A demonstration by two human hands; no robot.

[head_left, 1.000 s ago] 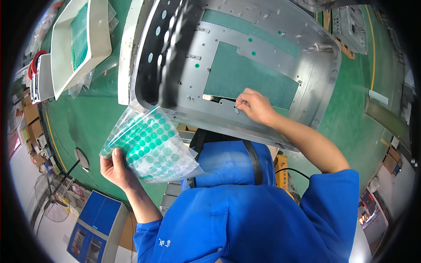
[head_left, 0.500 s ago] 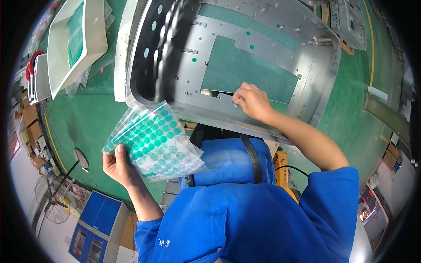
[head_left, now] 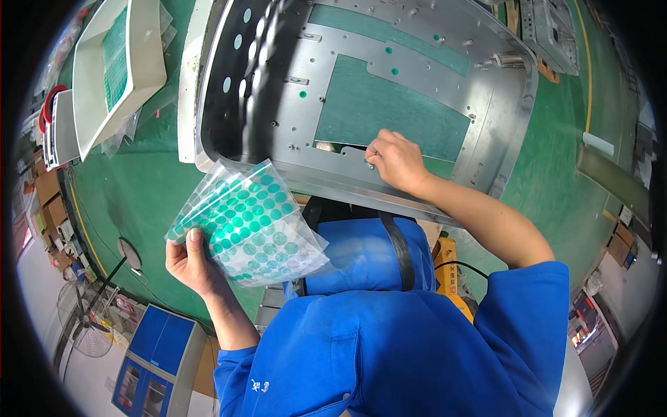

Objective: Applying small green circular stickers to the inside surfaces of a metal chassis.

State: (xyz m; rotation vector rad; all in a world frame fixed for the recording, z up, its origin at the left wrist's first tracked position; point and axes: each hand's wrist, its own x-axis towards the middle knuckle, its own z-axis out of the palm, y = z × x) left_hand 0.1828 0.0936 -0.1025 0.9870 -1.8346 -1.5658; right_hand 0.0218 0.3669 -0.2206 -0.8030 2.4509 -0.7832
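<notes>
My left hand (head_left: 191,263) pinches clear sheets of green round stickers (head_left: 240,219) by their lower left corner, thumb on top. The sheets hang in front of the near left corner of a large metal housing (head_left: 417,197). Inside that housing, my right hand (head_left: 398,161) rests near the front wall with its fingers curled and pressed together. Its fingertips are at a small stud on the housing's metal floor, and whatever they may pinch is hidden. Single green dots (head_left: 394,71) sit on the metal panel farther in. Green floor shows through a large cutout (head_left: 389,104) in the panel.
At the far left stands a white bin (head_left: 87,104) with green sheets inside. A fan (head_left: 89,323) and a blue cabinet (head_left: 149,361) are at the lower left. More metal housings (head_left: 549,38) lie at the far right. A yellow piece of equipment (head_left: 448,274) stands by my right side.
The left hand and its sticker sheets have shifted slightly right. The right hand stays at nearly the same spot, and the view has moved a little.
</notes>
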